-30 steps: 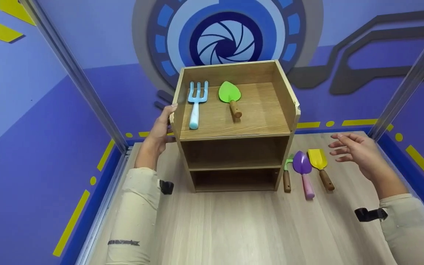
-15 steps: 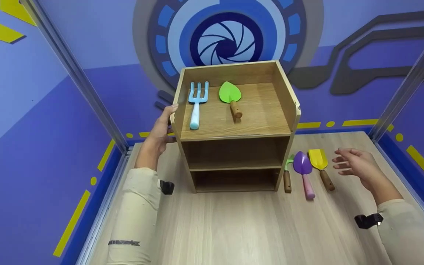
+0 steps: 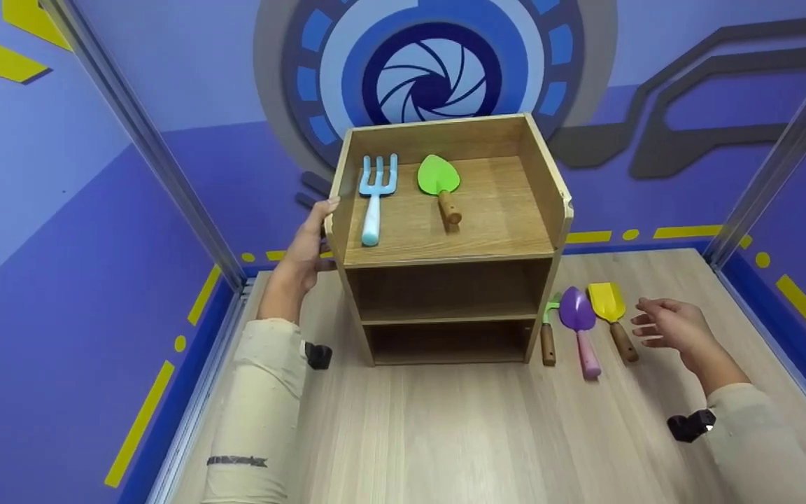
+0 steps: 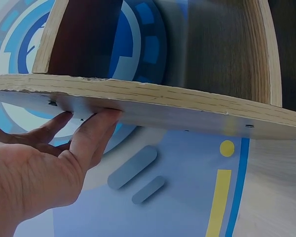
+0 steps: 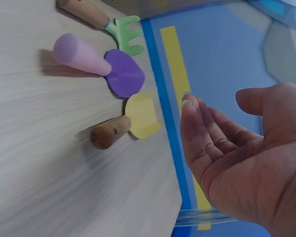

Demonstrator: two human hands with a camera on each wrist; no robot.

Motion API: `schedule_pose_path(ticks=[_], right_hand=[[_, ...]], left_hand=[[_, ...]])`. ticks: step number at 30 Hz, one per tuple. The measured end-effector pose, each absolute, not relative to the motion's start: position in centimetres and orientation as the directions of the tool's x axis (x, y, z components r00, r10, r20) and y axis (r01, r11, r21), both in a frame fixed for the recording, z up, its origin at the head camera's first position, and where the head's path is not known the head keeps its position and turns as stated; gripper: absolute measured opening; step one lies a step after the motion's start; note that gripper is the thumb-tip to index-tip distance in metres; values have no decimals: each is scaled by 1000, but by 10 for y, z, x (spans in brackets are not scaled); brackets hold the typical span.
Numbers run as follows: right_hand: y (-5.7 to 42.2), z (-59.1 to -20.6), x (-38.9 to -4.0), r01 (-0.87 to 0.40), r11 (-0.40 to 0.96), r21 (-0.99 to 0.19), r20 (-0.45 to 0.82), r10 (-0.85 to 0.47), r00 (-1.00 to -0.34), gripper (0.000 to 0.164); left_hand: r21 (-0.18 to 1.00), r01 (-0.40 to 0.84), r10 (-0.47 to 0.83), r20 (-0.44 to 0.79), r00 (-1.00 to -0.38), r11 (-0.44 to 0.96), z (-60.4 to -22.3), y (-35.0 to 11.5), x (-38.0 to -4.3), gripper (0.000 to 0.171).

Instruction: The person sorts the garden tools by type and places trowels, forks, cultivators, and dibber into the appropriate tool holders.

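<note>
A small wooden shelf unit (image 3: 448,262) stands against the back wall. On its top tier lie a light blue hand fork (image 3: 371,210) and a green trowel (image 3: 438,175) with a wooden handle. My left hand (image 3: 305,241) touches the outer left side of the unit; the left wrist view shows the fingertips (image 4: 106,116) against that panel. To the unit's right, a yellow shovel (image 3: 607,302), a purple trowel (image 3: 576,309) with a pink handle, and a green rake (image 3: 548,343) lie side by side. Just right of the yellow shovel hovers my right hand (image 3: 676,327), fingers loosely bent, holding nothing.
Two lower compartments (image 3: 448,290) of the unit face me. The pale wood tabletop (image 3: 445,434) is bounded by printed blue and purple walls (image 3: 690,168), with metal posts (image 3: 144,147) at the back corners.
My right hand has come down and slightly toward me, nearer the yellow shovel's handle. The left hand stays at the unit's side, and the tools lie where they were.
</note>
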State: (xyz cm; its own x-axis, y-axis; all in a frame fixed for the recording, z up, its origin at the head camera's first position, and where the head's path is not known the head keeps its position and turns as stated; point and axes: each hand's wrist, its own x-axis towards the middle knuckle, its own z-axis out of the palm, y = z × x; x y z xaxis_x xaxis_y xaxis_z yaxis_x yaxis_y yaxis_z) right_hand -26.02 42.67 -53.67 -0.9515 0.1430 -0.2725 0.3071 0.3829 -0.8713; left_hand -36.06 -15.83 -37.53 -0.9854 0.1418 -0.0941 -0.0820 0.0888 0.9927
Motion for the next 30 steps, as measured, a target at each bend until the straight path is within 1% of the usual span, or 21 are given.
schedule_pose_path(ticks=[8, 13, 16, 19, 22, 24, 28, 30], right_hand=[[431, -552, -259, 343, 384, -857, -289, 191, -938, 65], [431, -564, -260, 389, 386, -836, -306, 259, -916, 65], [429, -570, -262, 443, 394, -805, -344, 297, -891, 67], [427, -575, -264, 510, 385, -769, -412, 312, -856, 70], [427, -580, -265, 551, 374, -746, -458, 311, -832, 70], [426, -583, -265, 568, 363, -739, -477, 313, -821, 65], [426, -589, -267, 572, 366, -734, -490, 298, -819, 51], [426, -592, -268, 574, 363, -734, -495, 292, -818, 47]], left_hand=[[993, -87, 146, -98, -984, 81, -376, -157, -361, 73], [993, -88, 148, -99, -984, 82, -375, -157, -361, 75], [992, -90, 148, -102, -984, 84, -375, -158, -361, 77], [992, -93, 139, -104, -985, 83, -375, -158, -361, 78], [992, -96, 133, -106, -985, 80, -375, -158, -361, 77], [992, -99, 131, -108, -985, 78, -375, -157, -361, 77], [992, -97, 136, -108, -985, 82, -375, -157, -360, 77], [992, -96, 138, -106, -985, 79, -375, -157, -360, 77]])
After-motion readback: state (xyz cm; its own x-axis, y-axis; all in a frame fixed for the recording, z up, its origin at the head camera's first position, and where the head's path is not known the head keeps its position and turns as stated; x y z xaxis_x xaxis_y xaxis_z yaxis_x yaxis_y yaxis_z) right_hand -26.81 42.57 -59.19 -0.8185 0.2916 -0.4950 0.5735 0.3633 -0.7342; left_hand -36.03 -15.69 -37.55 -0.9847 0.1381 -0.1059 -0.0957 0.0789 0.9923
